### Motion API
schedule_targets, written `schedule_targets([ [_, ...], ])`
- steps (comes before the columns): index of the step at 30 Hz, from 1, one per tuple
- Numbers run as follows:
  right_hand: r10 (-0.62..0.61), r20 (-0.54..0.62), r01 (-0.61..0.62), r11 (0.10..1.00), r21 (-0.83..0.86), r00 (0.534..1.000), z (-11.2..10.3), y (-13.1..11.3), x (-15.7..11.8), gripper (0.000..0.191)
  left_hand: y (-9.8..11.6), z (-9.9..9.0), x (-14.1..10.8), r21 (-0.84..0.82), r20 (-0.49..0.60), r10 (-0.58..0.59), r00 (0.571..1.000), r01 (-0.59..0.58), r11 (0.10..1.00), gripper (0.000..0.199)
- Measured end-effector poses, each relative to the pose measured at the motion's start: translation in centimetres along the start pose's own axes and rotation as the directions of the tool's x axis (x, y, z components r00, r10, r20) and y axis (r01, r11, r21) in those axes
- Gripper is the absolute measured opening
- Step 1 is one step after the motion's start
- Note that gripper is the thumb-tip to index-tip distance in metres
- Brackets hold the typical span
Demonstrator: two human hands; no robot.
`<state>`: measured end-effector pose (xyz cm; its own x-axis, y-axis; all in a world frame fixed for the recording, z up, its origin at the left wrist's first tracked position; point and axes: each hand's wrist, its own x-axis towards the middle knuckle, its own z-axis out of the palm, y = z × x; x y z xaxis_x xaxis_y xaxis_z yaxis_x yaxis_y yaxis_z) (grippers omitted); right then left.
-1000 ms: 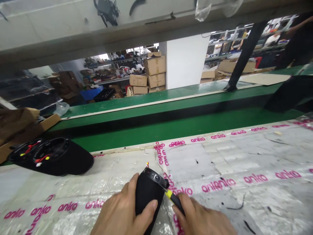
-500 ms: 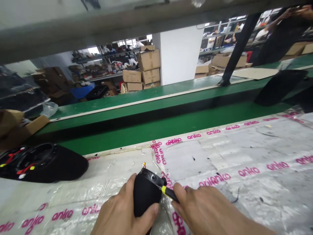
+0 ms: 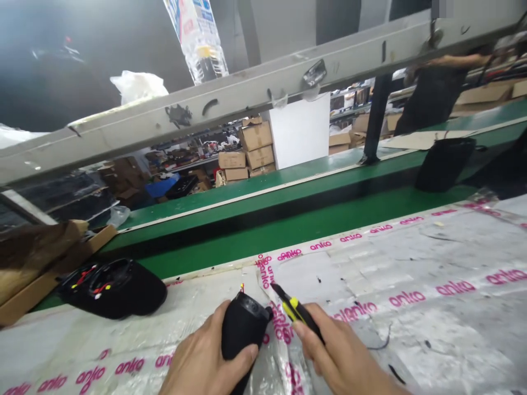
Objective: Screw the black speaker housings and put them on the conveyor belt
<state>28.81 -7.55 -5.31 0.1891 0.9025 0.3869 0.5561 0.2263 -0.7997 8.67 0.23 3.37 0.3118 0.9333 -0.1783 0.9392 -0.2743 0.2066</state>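
Note:
My left hand (image 3: 208,351) is wrapped round a black fabric-covered speaker shell (image 3: 245,326) that stands tilted on the table. A small yellow-tipped wire connector (image 3: 242,287) pokes out past its far rim. In my right hand (image 3: 335,348) is a black and yellow utility knife (image 3: 297,311), its tip pointing up and left, apart from the shell. Two more black shells lie to the left; the nearer one (image 3: 142,291) is open at its end, with red wires and yellow and white plugs showing.
Worn sheeting with pink-lettered tape (image 3: 407,298) covers the table. Behind it runs a green conveyor (image 3: 321,211); a black shell (image 3: 444,164) stands on it at right. A grey beam (image 3: 247,90) crosses overhead. Cardboard (image 3: 61,269) lies at left. A person (image 3: 432,93) stands beyond.
The utility knife has come away from the shell's rim and now points up beside it. My left hand keeps hold of the shell. The view has tilted upward, showing more of the beam.

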Motion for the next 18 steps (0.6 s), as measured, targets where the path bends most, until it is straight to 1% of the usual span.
schedule_targets([
  [2, 0.018, 0.011, -0.018, 1.000, -0.010, 1.000, 0.7, 0.7, -0.8, 0.031, 0.5, 0.3, -0.1, 0.213, -0.128, -0.034, 0.991, 0.061, 0.975, 0.066],
  [3, 0.041, 0.020, -0.041, 0.999, -0.016, 0.999, 1.0, 0.9, -1.2, 0.031, 0.7, 0.5, -0.1, 0.301, -0.191, -0.021, 0.981, 0.079, 0.950, 0.067],
  [5, 0.054, 0.019, -0.053, 0.997, -0.059, 0.998, 1.5, 1.1, -1.7, 0.033, 0.7, 1.2, -0.1, 0.395, -0.269, 0.050, 0.962, 0.063, 0.916, 0.065],
  [7, 0.004, 0.028, 0.000, 0.992, -0.126, 1.000, 1.9, 1.2, -2.0, 0.034, 0.2, 2.0, -0.1, 0.412, -0.281, 0.121, 0.952, 0.005, 0.911, 0.067],
  [9, -0.052, 0.079, 0.065, 0.983, -0.175, 0.996, 2.2, 1.2, -1.9, 0.032, -0.5, 2.6, 0.0, 0.391, -0.278, 0.142, 0.950, -0.023, 0.920, 0.069],
  [12, -0.070, 0.172, 0.108, 0.969, -0.220, 0.983, 2.6, 1.5, -1.5, 0.026, -1.3, 3.1, 0.0, 0.360, -0.271, 0.158, 0.950, -0.052, 0.932, 0.070],
  [16, -0.078, 0.233, 0.153, 0.934, -0.324, 0.969, 2.8, 1.6, -0.6, 0.023, -1.1, 3.5, -0.3, 0.314, -0.280, 0.130, 0.951, -0.037, 0.949, 0.071],
  [18, -0.080, 0.252, 0.172, 0.914, -0.368, 0.964, 2.8, 1.3, -0.2, 0.021, -0.7, 3.7, -0.5, 0.321, -0.281, 0.112, 0.953, -0.016, 0.947, 0.071],
])
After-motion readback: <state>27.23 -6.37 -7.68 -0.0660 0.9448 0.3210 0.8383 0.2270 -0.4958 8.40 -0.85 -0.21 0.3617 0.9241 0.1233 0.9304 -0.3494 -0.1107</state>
